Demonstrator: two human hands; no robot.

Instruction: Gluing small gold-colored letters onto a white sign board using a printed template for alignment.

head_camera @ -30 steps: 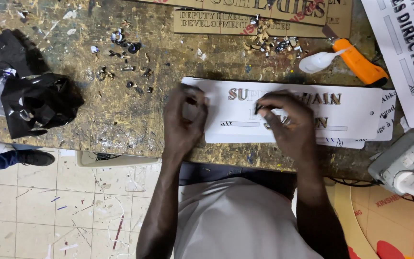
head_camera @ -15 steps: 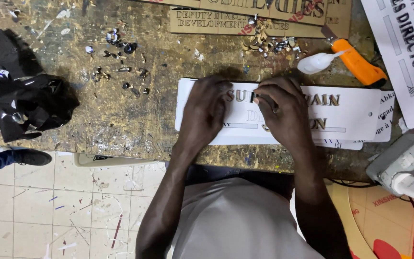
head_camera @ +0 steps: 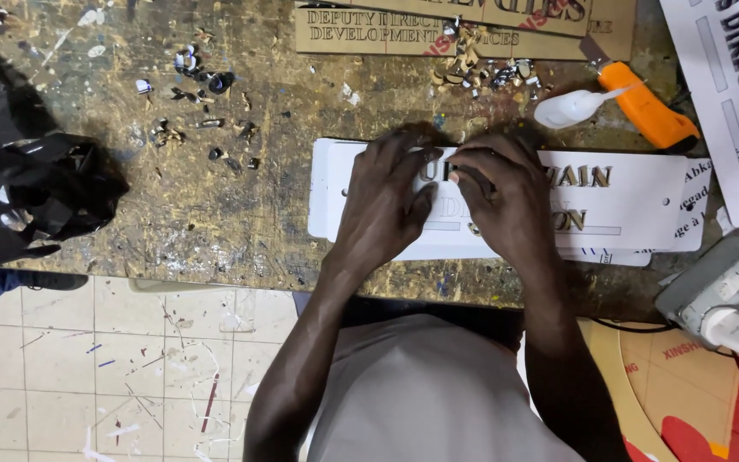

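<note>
White sign plate (head_camera: 635, 201), centre of the frame, lying flat on the worn workbench (head_camera: 215, 205); gold cut-out letters show on its right half. We press both hands down on its left half: our left hand (head_camera: 382, 205) lies flat with fingers spread, gripping nothing; our right hand (head_camera: 506, 201) is beside it, fingertips bunched at the letters, and we cannot tell whether they pinch anything. Upper right: small white squeeze bottle (head_camera: 570, 107), nozzle toward an orange utility knife (head_camera: 647, 107) just beside it. Top centre: brown lettered boards (head_camera: 369, 30) with loose letter scraps (head_camera: 481, 73). Left edge: crumpled black plastic bag (head_camera: 36, 192), contents hidden. Lower right: white power strip (head_camera: 720, 299).
</note>
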